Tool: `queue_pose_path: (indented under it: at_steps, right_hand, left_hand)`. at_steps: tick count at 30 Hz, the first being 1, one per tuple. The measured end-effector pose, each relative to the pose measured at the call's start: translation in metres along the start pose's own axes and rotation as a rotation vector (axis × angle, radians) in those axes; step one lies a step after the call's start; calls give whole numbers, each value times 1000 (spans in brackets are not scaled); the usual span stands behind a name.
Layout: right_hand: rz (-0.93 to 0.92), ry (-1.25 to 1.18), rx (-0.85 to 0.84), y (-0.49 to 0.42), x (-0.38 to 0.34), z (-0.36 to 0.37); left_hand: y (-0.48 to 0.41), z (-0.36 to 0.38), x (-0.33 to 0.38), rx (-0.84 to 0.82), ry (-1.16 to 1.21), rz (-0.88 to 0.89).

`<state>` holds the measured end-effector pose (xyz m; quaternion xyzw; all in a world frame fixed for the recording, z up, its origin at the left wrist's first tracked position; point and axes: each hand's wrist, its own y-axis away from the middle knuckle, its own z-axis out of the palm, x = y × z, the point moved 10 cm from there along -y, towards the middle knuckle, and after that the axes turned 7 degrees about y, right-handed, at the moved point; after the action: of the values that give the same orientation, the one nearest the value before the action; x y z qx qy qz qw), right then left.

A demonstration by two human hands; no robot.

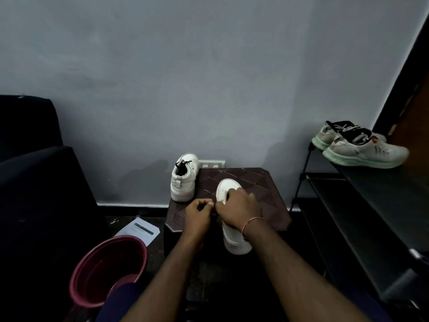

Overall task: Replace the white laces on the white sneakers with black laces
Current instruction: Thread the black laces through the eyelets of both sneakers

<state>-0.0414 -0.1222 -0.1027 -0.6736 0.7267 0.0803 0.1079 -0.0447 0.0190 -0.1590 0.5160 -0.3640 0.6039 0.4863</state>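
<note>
One white sneaker (228, 190) lies on the dark brown stool (262, 182), toe toward the wall. My right hand (239, 209) rests over its lacing area with fingers curled on the upper. My left hand (198, 214) sits just left of it, fingers curled, pinching a dark lace (214, 214) by the shoe's side; the lace is barely visible. A second white sneaker (183, 180) stands at the stool's back left, heel toward me, with black lace (184, 163) showing at its opening.
A maroon bucket (109, 270) stands on the floor at lower left, with a paper sheet (141, 230) behind it. A dark chair (34, 170) fills the left. A black shoe rack (371, 194) on the right carries a pair of worn sneakers (362, 147).
</note>
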Motion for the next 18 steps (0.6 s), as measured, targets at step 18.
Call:
queue_pose_path:
  at_steps: [18]
  right_hand:
    - [-376,-1264,-620,57,-34,-31]
  left_hand:
    - [-7,46,131,-46,262,74]
